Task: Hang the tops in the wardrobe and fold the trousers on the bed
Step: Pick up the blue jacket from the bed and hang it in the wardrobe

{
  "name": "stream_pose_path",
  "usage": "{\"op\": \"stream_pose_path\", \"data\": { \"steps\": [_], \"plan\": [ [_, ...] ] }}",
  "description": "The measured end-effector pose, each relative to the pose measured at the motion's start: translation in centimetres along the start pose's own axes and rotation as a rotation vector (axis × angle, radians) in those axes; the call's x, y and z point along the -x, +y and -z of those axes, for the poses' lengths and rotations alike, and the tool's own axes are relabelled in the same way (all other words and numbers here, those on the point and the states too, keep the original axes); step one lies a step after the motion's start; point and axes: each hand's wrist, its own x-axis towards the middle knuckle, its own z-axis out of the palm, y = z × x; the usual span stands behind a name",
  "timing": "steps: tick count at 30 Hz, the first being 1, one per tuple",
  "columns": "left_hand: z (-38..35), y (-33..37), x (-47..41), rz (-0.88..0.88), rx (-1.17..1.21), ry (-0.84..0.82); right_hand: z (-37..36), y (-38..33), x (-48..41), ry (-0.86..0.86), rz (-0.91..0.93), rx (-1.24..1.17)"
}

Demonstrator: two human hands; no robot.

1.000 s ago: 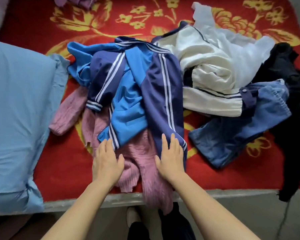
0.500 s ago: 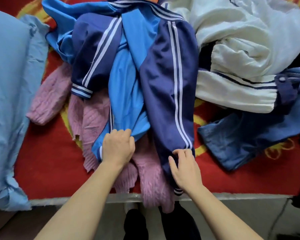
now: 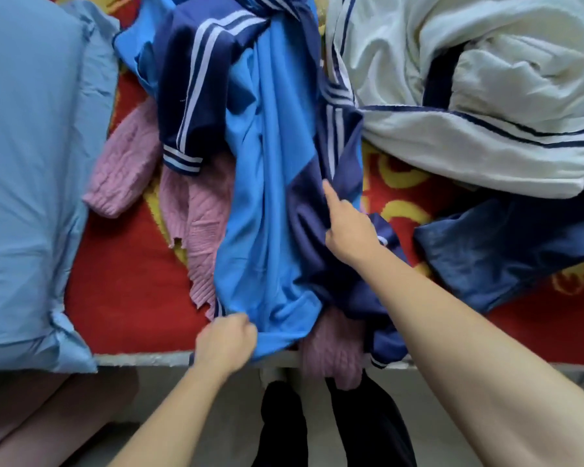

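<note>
Blue track top [image 3: 270, 197]: mid-bed [image 3: 132, 298], atop pink sweater [image 3: 199, 214]. Left hand [image 3: 225, 343], six o'clock, fists its hem. Right hand [image 3: 349, 230], three o'clock, pinches the navy panel, probably to lift it free for hanging.

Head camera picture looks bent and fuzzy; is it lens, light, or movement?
Head view: the wide lens swells the near right forearm and stretches the pillow at the edge; light is soft and even, without glare; the left hand and right hand are slightly smeared; the blue tracksuit top looks sharper.
</note>
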Motion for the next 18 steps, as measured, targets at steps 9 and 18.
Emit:
{"op": "stream_pose_path", "data": {
  "steps": [9, 18],
  "plan": [
    [9.7, 3.7, -7.3, 0.053, 0.835, 0.417, -3.6, 2.2, 13.1, -1.017, 0.245, 0.153],
    [3.4, 4.2, -4.2, 0.111, 0.578, 0.301, -5.0, 2.5, 10.0, 0.275, 0.132, -0.090]
  ]
}}
